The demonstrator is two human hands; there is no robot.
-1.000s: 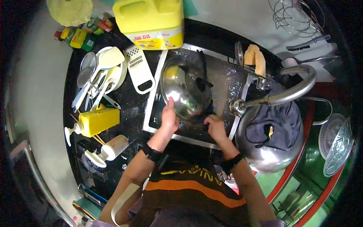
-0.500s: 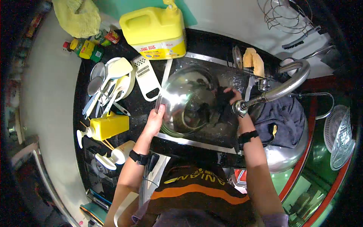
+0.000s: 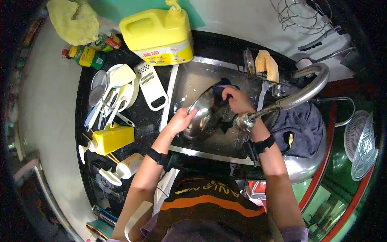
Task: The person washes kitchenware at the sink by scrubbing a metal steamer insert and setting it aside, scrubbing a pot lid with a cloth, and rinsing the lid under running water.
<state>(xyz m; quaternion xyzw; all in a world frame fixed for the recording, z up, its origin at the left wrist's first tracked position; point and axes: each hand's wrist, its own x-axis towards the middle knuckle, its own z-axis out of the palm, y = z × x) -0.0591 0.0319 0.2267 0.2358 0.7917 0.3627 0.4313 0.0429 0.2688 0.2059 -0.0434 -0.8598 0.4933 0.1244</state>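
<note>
Tilted on its side over the sink point(image 3: 219, 62), a shiny stainless steel bowl point(image 3: 202, 113) is held at its rim. My left hand point(image 3: 181, 121) grips that rim, thumb on the near side and fingers behind. Against the bowl's far right part, my right hand point(image 3: 238, 99) presses a dark cloth point(image 3: 221, 89), its fingers curled over the fabric. The faucet point(image 3: 300, 97) arches in from the right, its spout end close to my right wrist. Part of the bowl is hidden behind the cloth and right hand.
Left of the sink lie a white grater point(image 3: 152, 86), a container of utensils point(image 3: 135, 90) and a yellow pump bottle point(image 3: 117, 139). A big yellow jug point(image 3: 161, 38) stands behind. At the right are a sponge point(image 3: 267, 66) and a dark grey towel point(image 3: 300, 129).
The bowl has turned from lying broad-side up to a steep tilt, showing more of the sink bottom. My right hand has moved up and left with the cloth; the view has shifted slightly.
</note>
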